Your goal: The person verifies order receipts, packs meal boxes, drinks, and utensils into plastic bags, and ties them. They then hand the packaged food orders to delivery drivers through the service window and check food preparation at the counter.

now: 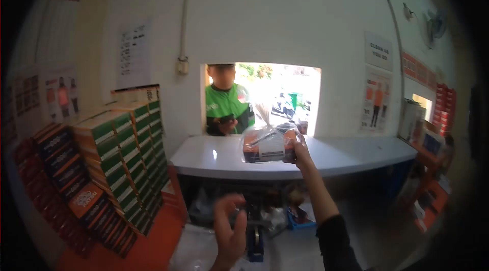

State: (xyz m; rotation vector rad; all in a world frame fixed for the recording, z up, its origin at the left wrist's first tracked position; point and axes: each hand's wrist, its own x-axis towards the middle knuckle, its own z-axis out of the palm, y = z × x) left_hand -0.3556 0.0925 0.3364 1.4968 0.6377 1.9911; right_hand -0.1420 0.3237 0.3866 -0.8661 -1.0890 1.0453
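Observation:
My right hand is closed on the right side of a bagged box, held up over the white counter at the window. The box is orange, white and dark, inside a clear plastic bag whose gathered top sticks up. A dark patch shows beside my fingers; what it is I cannot make out. Lower down, my left hand is raised with its fingers loosely curved and apart, holding nothing. Just right of it stands a dark blue tape dispenser-like object, partly blurred.
Beyond the window opening stands a person in a green and black jacket, a dark object in hand. Tall stacks of green and white boxes and dark boxes rise at left. A blue basket sits under the counter; shelves stand right.

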